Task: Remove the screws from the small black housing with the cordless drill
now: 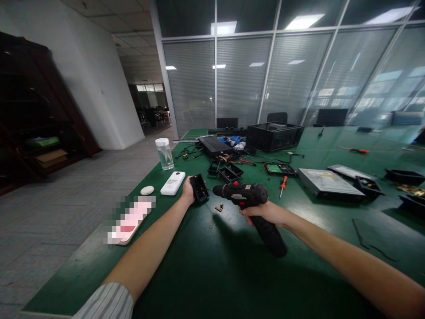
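Observation:
My left hand [188, 190] grips a small black open-sided plastic part [200, 188] and holds it upright on the green table [212, 266]. My right hand [264, 212] is wrapped round the handle of a black cordless drill [247, 197]. The drill points left, and its bit tip meets the side of the black part. A small brass-coloured bracket [218, 207] lies on the table just below the drill's chuck. Two more black plastic parts [226, 170] sit just beyond the one I hold.
White power bank [173, 183], white pebble-shaped object [147, 190] and clear cup [164, 153] stand left. A blurred-out phone [129, 219] lies near the left edge. A red-handled screwdriver [283, 182], optical drive [330, 184], circuit board [277, 169], cables and black computer case [274, 135] lie beyond.

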Tool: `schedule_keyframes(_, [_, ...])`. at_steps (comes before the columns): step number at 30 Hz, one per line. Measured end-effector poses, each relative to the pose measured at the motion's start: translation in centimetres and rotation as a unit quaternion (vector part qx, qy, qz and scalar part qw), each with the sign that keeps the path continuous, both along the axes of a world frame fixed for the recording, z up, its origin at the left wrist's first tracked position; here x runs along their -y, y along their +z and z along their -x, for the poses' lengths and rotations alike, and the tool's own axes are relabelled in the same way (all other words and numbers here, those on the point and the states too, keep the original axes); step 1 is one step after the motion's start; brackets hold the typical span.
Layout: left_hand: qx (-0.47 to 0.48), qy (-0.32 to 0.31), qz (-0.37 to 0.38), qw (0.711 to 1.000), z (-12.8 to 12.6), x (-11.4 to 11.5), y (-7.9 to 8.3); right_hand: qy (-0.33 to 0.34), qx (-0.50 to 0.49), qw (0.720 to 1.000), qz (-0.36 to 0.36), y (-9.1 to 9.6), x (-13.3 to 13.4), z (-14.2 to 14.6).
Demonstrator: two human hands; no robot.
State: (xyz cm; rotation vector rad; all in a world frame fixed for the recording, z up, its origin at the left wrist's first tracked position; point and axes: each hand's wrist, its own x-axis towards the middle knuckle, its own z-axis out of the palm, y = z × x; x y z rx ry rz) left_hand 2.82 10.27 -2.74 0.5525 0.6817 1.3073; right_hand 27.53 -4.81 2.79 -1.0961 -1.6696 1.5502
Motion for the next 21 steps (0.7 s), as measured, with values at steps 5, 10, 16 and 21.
schedule_keyframes(5, [-0.008, -0.002, -0.006, 1.0, 0.01, 0.01, 0.02, -0.002, -0.004, 1.0, 0.001, -0.11, -0.02, -0.02])
schedule_keyframes(10, [-0.015, 0.002, -0.01, 1.0, -0.04, -0.01, -0.04, -0.004, 0.001, 1.0, -0.003, 0.16, 0.09, 0.02])
schedule_keyframes(16, [-0.007, 0.005, 0.001, 1.0, -0.03, 0.08, 0.02, 0.0, 0.0, 1.0, -0.008, 0.21, 0.1, 0.06])
schedule_keyframes(21, [-0.011, 0.001, -0.008, 1.0, -0.02, 0.07, -0.03, -0.002, -0.01, 1.0, -0.004, 0.03, 0.02, 0.05])
